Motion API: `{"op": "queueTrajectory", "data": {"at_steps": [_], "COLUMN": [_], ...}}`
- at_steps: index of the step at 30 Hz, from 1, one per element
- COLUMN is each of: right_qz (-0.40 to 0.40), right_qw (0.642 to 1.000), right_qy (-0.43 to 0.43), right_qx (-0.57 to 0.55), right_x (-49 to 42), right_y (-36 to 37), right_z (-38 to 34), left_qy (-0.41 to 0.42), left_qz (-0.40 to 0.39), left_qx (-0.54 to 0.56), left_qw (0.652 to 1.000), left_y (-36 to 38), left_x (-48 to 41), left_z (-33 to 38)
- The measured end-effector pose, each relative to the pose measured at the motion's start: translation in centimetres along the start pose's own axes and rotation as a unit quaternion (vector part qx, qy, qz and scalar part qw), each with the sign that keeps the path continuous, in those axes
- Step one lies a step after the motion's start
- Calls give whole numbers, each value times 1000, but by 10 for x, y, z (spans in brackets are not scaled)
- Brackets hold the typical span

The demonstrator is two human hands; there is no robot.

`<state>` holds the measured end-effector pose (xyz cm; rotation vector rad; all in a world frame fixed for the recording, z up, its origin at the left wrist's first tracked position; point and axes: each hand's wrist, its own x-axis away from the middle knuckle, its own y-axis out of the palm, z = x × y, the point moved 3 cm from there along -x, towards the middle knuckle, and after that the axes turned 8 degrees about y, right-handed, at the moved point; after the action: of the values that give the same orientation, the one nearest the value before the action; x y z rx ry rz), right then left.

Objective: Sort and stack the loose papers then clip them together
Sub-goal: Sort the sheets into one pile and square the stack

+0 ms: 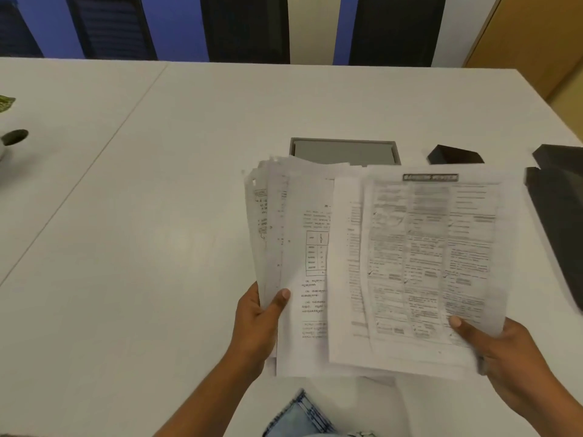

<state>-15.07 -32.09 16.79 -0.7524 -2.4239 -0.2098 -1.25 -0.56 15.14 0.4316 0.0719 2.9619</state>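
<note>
White table (189, 152); dark chairs (243, 26); blue wall (176, 23).

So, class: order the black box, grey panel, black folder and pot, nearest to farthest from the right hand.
1. black folder, right edge.
2. black box, right of centre.
3. grey panel, centre.
4. pot, far left.

Head-worn view, steeply down over table (157, 216)

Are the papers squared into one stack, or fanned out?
Fanned out. The papers overlap with offset edges, the left hand gripping one side and the right hand the other.
</note>
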Motion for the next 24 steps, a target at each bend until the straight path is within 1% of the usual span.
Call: {"op": "queueTrajectory", "data": {"at_steps": [2, 4, 6, 9, 10, 12, 16, 20, 22, 24], "right_qz": [-16, -38, -55, -57, -74, -109, -129, -180, -164, -123], "right_qw": [999, 998, 997, 996, 994, 991, 988, 983, 986, 992], "right_qy": [-8, -19, -35, -52, -51, -24, 13, 37, 24, 0], "right_qx": [-45, -56, -33, 34, 54, 75, 81, 15, 1, 0], "right_x": [2, 3, 3, -2, -5, -11, -18, -16, -16, -19], "right_y": [1, 9, 22, 42, 48, 59, 68, 81, 86, 88], "right_z": [-8, -16, -21, -22, -21, -19, -14, -13, -14, -16], "left_qy": [-5, -11, -12, -21, -21, -22, -21, -14, -7, 2], "left_qz": [-1, -10, -26, -50, -54, -56, -57, -65, -84, -89], "left_qx": [1, 9, 16, 30, 33, 36, 41, 58, 58, 46], "left_qw": [1000, 1000, 999, 998, 998, 998, 997, 996, 995, 995], "left_y": [0, 2, 6, 12, 14, 15, 16, 25, 31, 34], "left_x": [0, 1, 3, 6, 6, 6, 4, 8, 10, 9], "left_z": [-2, -5, -4, -2, 0, 2, 1, 1, 2, 4]}}
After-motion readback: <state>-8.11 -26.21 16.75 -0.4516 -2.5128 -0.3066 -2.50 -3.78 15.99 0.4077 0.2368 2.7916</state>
